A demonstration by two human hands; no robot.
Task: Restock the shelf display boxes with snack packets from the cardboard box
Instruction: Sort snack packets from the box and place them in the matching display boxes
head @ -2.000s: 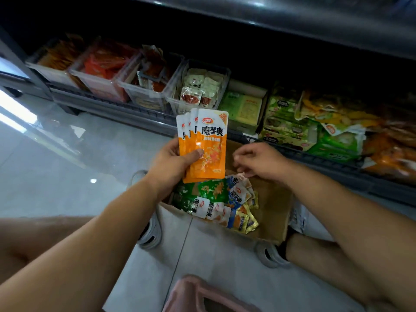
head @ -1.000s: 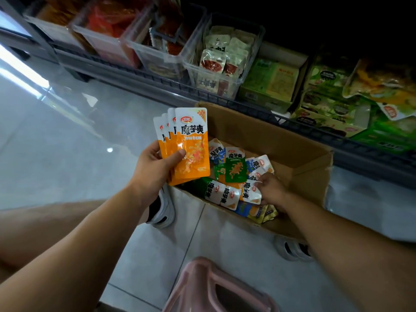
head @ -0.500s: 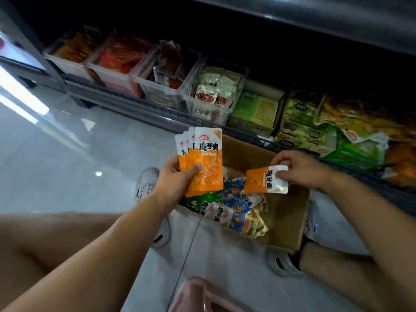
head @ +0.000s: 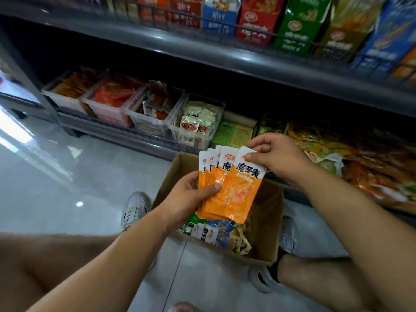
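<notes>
- The left hand point(head: 190, 197) grips a fan of five flat orange-and-white foil snack packets point(head: 231, 192) by their lower halves, with the thumb pressed across the front and the fingers curled behind.
- The right hand point(head: 278, 159) pinches the white top edge of the frontmost packet between thumb and fingertips. Its other fingers are curled.
- The fan is held upright just above the open brown cardboard box point(head: 266, 221), which stands on the pale grey tiled floor point(head: 67, 176) in front of the lowest shelf.
- Inside the cardboard box lies a loose heap of small green, blue, white and yellow packets point(head: 219, 235), piled against its near left side. The right part of the box floor is bare.
- Four clear plastic bins stand side by side on the lowest shelf.
- The leftmost clear bin point(head: 59, 101) holds orange-brown packets.
- The second clear bin point(head: 108, 114) holds bright red packets.
- The third clear bin point(head: 146, 121) holds a few dark red packets, some standing on end.
- The fourth clear bin point(head: 193, 139) holds stacked white-and-red packets point(head: 198, 122).
- Right of the bins sits a green cardboard display carton point(head: 233, 135), just behind the fan.
- Further right, yellow and orange bags point(head: 326, 145) lie loose on the shelf.
- The upper shelf carries a row of tall red, green and blue cartons point(head: 292, 21) behind a wire rail.
- A grey shoe point(head: 135, 208) rests on the floor just left of the cardboard box.
</notes>
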